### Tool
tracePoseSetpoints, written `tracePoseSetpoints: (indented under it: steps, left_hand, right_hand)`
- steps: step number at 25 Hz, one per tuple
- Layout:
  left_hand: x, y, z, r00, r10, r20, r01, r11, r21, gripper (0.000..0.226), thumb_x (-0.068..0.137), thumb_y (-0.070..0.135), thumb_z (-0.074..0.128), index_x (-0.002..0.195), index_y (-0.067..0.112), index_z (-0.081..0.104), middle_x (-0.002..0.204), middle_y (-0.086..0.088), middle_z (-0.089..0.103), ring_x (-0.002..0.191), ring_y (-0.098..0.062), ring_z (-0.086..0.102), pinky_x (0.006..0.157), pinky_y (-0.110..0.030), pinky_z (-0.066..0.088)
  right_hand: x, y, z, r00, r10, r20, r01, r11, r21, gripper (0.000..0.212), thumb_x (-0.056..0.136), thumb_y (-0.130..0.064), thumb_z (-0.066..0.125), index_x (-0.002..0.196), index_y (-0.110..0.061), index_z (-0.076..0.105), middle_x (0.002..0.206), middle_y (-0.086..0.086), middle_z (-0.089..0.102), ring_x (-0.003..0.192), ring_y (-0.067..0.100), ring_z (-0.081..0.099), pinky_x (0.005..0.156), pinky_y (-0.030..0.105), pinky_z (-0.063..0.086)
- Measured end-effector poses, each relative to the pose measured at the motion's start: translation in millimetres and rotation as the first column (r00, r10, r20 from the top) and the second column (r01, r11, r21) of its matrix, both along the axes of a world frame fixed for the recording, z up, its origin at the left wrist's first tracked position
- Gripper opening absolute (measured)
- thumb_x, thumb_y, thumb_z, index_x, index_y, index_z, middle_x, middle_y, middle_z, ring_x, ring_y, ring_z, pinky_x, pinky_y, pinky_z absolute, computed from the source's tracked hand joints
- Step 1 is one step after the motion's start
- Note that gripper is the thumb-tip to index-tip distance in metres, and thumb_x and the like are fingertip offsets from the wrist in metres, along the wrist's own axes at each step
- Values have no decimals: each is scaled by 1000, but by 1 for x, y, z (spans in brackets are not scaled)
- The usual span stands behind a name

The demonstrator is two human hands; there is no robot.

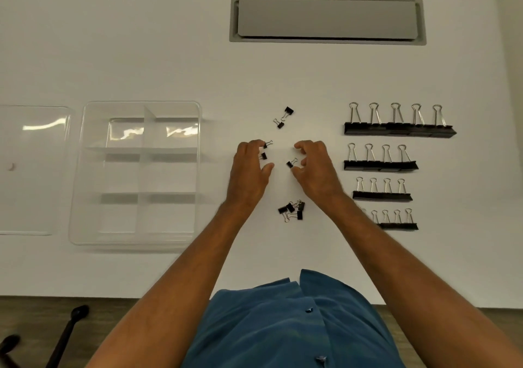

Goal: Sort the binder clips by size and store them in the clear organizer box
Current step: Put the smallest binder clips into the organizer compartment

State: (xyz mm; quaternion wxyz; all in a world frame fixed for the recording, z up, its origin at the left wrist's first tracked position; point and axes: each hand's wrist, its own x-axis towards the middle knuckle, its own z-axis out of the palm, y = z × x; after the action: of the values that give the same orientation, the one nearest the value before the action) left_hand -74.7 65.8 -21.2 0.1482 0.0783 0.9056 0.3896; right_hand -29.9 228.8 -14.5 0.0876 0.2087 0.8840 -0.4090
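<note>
**Both hands on the smallest clips at mid-table**

The left hand has its fingers curled over two tiny black binder clips: one pokes out past the fingertips with its wire handle showing, the other sits just under the fingers beside the thumb. Whether the fingers truly pinch them or merely rest on them cannot be made out, since the fingertips hide the contact. The right hand is curled too, with one small clip at the tip of its thumb; the index finger arches above it, and the clip's handle end is partly hidden between them, so the hold cannot be told.

Between the forearms, nearer the person, lies a loose cluster of small clips, tangled so that their count is hard to read. Beyond the hands, two more small clips lie touching by their handles.

To the right, four sorted rows stand in line, largest farthest: the largest row, the second row, the third row and the nearest row, whose left end is covered by the right forearm.

To the left sits the clear organizer box, its dividers faint and washed out by glare. Its lid lies further left, cut off by the frame edge. All rest on the white table, with a grey cable hatch set in at the far side.
</note>
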Motion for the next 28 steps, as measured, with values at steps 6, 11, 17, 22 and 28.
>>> tracePoseSetpoints:
  steps: [6, 11, 17, 22, 28]
  left_hand:
    - [-32, 11, -7, 998, -56, -2, 56, 996, -67, 42, 90, 11, 70, 129, 14, 56, 117, -3, 55, 99, -14, 56, 85, -17, 42]
    - [-40, 14, -7, 999, 40, 23, -40, 999, -1, 36, 89, 8, 71, 122, 15, 61, 101, 5, 52, 84, -9, 53, 73, -8, 40]
    - [-41, 16, -6, 995, 77, 66, -80, 996, 49, 50, 85, 16, 76, 130, 15, 54, 114, 2, 52, 88, -8, 54, 76, -14, 47]
    - [-44, 21, -8, 999, -38, -15, 37, 998, -48, 60, 85, 29, 77, 136, 18, 49, 123, -2, 45, 96, -7, 52, 80, -16, 42]
    - [-49, 24, -9, 998, -19, -57, 16, 998, -61, 37, 88, 22, 74, 121, 15, 59, 117, -2, 46, 92, -12, 57, 80, -20, 46]
  right_hand:
    - [-51, 0, -6, 997, 72, -13, -72, 997, -35, 66, 88, -1, 70, 146, -17, 44, 122, -5, 35, 83, 11, 54, 76, 9, 44]
    - [-69, -3, -12, 988, 151, -22, -151, 988, 17, 46, 88, -5, 70, 132, -14, 57, 122, 3, 49, 90, 9, 53, 88, 22, 48]
    - [-82, 8, -7, 970, 142, -198, -131, 989, 65, 26, 91, -8, 61, 116, -16, 66, 113, -1, 53, 95, 11, 56, 81, 22, 49]
    - [-85, 23, -17, 926, 343, -157, -271, 894, 356, 44, 91, 2, 52, 132, -12, 59, 137, 5, 51, 122, 26, 45, 85, 35, 51]
    - [-53, 25, -16, 961, 258, -102, -211, 918, 337, 15, 94, -7, 57, 106, -12, 64, 111, 6, 54, 102, 24, 49, 73, 44, 52]
